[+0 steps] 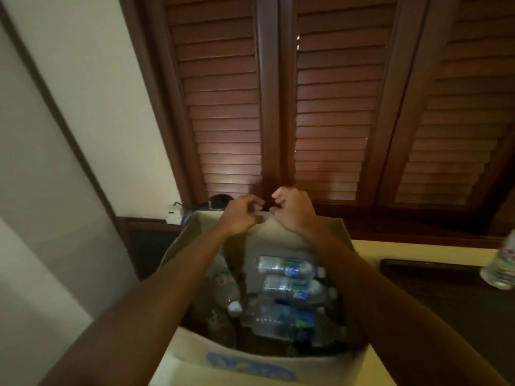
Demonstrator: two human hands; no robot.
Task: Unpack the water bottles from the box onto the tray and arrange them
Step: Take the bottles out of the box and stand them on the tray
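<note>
An open cardboard box (195, 355) with a blue logo on its near flap stands right below me. Several clear water bottles (287, 268) with blue and green labels lie on their sides inside it, and one white cap (234, 307) points up. Both my arms reach across the box to its far flap (326, 229). My left hand (241, 215) and my right hand (291, 211) hover at that flap's top edge with fingers curled. Neither hand holds a bottle. A dark tray (434, 277) lies to the right of the box.
One water bottle (501, 270) stands at the far right edge, by the tray. Brown louvred shutters (328, 112) fill the wall ahead. A white socket with a plug (174, 214) and a dark round object (220, 201) sit behind the box.
</note>
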